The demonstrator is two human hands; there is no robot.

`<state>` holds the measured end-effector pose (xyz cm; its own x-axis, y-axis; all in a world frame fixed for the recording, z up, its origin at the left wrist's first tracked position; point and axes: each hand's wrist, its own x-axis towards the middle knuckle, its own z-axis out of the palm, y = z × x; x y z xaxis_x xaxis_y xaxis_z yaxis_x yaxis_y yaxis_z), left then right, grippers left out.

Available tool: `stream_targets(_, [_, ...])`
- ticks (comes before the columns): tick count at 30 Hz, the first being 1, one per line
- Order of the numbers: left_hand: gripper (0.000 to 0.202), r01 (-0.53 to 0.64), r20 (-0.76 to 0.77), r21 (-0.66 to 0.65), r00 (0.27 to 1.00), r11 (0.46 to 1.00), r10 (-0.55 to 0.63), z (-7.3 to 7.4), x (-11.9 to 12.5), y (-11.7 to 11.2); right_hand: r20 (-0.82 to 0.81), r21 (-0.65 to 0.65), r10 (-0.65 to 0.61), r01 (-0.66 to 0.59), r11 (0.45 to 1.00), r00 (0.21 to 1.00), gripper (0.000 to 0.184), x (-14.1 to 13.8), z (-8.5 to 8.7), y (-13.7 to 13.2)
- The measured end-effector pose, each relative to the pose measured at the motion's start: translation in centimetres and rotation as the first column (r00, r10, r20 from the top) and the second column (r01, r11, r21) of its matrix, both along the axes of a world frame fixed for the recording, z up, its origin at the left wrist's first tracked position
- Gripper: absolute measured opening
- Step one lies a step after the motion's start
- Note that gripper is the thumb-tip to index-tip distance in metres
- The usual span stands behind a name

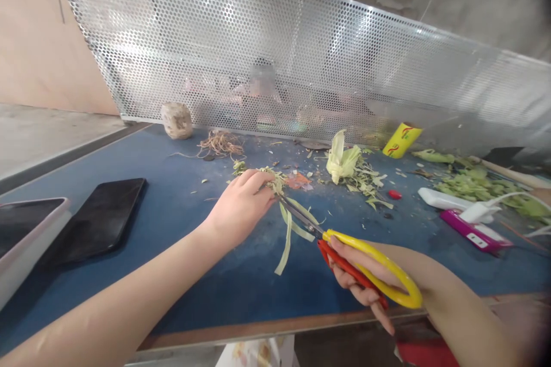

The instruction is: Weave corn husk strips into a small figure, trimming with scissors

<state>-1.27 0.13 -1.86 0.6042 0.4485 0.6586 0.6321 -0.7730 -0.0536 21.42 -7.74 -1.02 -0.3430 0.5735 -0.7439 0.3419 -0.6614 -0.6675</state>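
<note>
My left hand is closed on a bunch of pale green husk strips just above the blue table top. Long strips hang down from the bunch. My right hand grips scissors with one yellow and one red handle. The metal blades point up and left and reach the bunch right beside my left fingers. Loose husk bits lie on the table under the blades.
Two dark phones lie at the left. A pile of husks, a yellow can, a red scrap, a purple device, a white charger and more greens lie at the right. A perforated metal screen closes the back, with a person behind it.
</note>
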Motion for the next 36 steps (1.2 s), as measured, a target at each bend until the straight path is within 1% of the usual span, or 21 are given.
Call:
stream_targets(2, [0.023, -0.008, -0.004, -0.002, 1.000, 1.000, 0.008, 0.1, 0.0, -0.1, -0.012, -0.004, 0.039, -0.039, 0.999, 0.999, 0.045, 0.1, -0.2, 0.2])
stream_targets(4, [0.023, -0.037, -0.005, 0.020, 0.999, 0.999, 0.037, 0.2, 0.0, -0.2, -0.049, -0.033, 0.049, -0.050, 0.998, 0.998, 0.046, 0.3, -0.2, 0.4])
stream_targets(7, [0.021, -0.085, 0.003, 0.090, 0.996, 0.992, 0.085, 0.2, 0.0, -0.3, -0.086, -0.071, 0.018, -0.024, 0.997, 0.996, 0.042, 0.7, -0.1, 0.4])
stream_targets(10, [0.018, -0.092, 0.002, 0.139, 0.996, 0.986, 0.092, 0.1, -0.2, -0.3, -0.138, -0.068, -0.011, 0.001, 0.998, 0.990, 0.037, 1.0, 0.2, 0.1])
stream_targets(14, [0.018, -0.037, -0.051, 0.170, 0.998, 0.985, 0.046, 0.2, -0.3, -0.4, -0.098, -0.015, 0.001, -0.003, 1.000, 0.995, 0.033, 1.0, 0.4, -0.1])
stream_targets(17, [0.019, 0.029, -0.099, 0.222, 0.995, 0.975, -0.007, 0.4, -0.1, -0.7, -0.097, 0.000, 0.040, -0.040, 0.999, 0.994, 0.036, 1.0, 0.2, 0.1])
stream_targets(20, [0.018, 0.054, -0.077, 0.275, 0.996, 0.960, -0.034, 0.7, 0.1, -1.0, -0.073, 0.009, 0.047, -0.047, 0.999, 0.996, 0.039, 0.9, 0.4, 0.2])
stream_targets(22, [0.016, 0.055, -0.052, 0.312, 0.998, 0.948, -0.041, 0.9, 0.2, -1.1, -0.042, 0.042, 0.037, -0.035, 0.998, 0.998, 0.038, 0.8, 0.9, 0.1])
stream_targets(25, [0.014, 0.086, -0.083, 0.421, 0.995, 0.903, -0.056, 1.2, 0.2, -1.2, -0.017, 0.111, 0.025, -0.023, 0.994, 1.000, 0.038, 0.6, 1.6, 0.0])
stream_targets(28, [0.012, 0.111, -0.119, 0.526, 0.991, 0.843, -0.056, 1.5, 0.2, -1.3, -0.013, 0.100, 0.039, -0.038, 0.994, 0.999, 0.041, 0.6, 1.8, 0.0])
stream_targets(30, [0.012, 0.113, -0.137, 0.549, 0.990, 0.828, -0.045, 1.7, 0.1, -1.5, -0.014, 0.108, 0.041, -0.040, 0.993, 0.999, 0.042, 0.6, 1.9, 0.1])
stream_targets(36, [0.012, 0.133, -0.175, 0.554, 0.984, 0.822, -0.042, 1.8, 0.3, -1.6, -0.007, 0.147, 0.033, -0.032, 0.989, 0.999, 0.042, 0.6, 2.1, -0.3])
